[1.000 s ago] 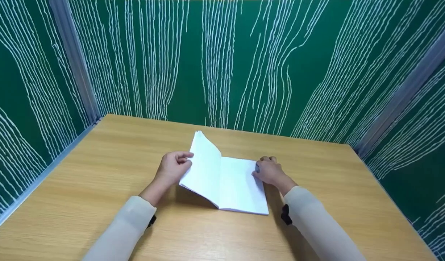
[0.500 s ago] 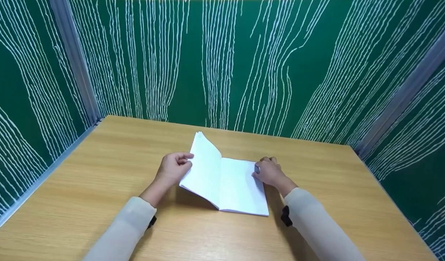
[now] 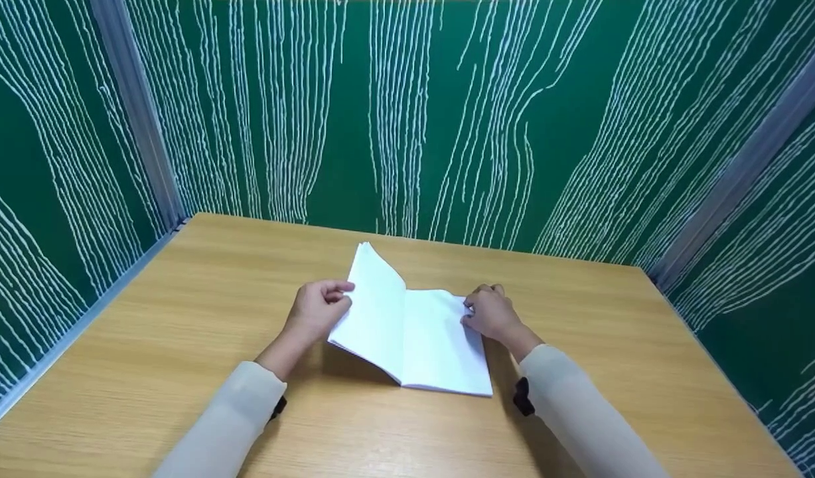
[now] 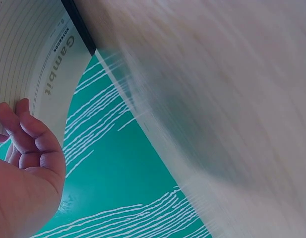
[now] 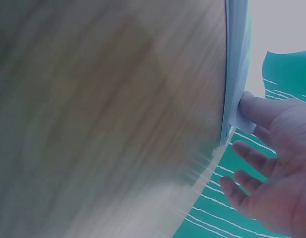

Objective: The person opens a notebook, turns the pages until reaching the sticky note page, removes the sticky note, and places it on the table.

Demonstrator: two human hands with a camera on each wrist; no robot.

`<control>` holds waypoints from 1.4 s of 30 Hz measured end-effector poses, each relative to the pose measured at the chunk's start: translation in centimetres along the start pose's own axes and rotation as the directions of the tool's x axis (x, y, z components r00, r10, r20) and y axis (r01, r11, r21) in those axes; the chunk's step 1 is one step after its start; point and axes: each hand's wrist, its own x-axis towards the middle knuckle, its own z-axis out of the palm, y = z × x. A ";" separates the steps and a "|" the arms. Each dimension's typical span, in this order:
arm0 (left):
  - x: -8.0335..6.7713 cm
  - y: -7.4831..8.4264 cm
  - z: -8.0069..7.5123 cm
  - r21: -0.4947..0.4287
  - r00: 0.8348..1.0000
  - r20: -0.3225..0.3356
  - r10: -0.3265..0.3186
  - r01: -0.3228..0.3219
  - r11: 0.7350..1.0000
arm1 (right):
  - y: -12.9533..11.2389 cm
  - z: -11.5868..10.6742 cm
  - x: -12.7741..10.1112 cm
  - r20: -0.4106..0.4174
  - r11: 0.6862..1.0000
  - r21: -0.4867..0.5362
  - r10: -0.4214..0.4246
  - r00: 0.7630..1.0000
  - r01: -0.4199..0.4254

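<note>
A white notebook (image 3: 417, 335) lies open on the wooden table (image 3: 182, 318). My left hand (image 3: 336, 293) grips its raised left half from behind, thumb over the edge. In the left wrist view my curled fingers (image 4: 36, 144) press the cover printed "Gambit" (image 4: 56, 69). My right hand (image 3: 472, 307) sits at the right page's outer edge and pinches a slightly lifted page corner. The right wrist view shows the thumb (image 5: 259, 106) against the edge of the page stack (image 5: 236, 69), with the other fingers loose below.
Green panels with white wavy lines (image 3: 407, 113) wall the table on the left, back and right. Grey metal strips (image 3: 139, 113) run up the corners. Bare table surface surrounds the notebook on all sides.
My right hand has crept slightly up the right page's edge, and the page corner under it has lifted a little. The left hand and the raised half have stayed put.
</note>
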 end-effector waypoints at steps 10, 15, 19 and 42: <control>0.1 -0.2 0.1 0.001 1.000 0.004 -0.005 0.005 1.000 | -0.7 -1.1 -0.4 0.049 0.984 0.177 0.013 0.999 -0.022; 0.0 -0.3 0.0 -0.013 1.000 0.007 -0.014 0.015 1.000 | -1.2 -1.5 -0.6 0.067 0.969 0.242 -0.067 0.996 0.049; 0.0 -0.3 0.0 -0.006 1.000 0.007 -0.005 0.005 1.000 | -1.6 -1.5 -0.9 0.078 0.949 0.296 -0.138 0.987 0.109; -0.1 -0.2 0.0 -0.022 1.000 0.014 -0.014 0.014 1.000 | -5.8 -0.8 -2.4 0.102 0.892 0.242 -0.414 0.904 0.382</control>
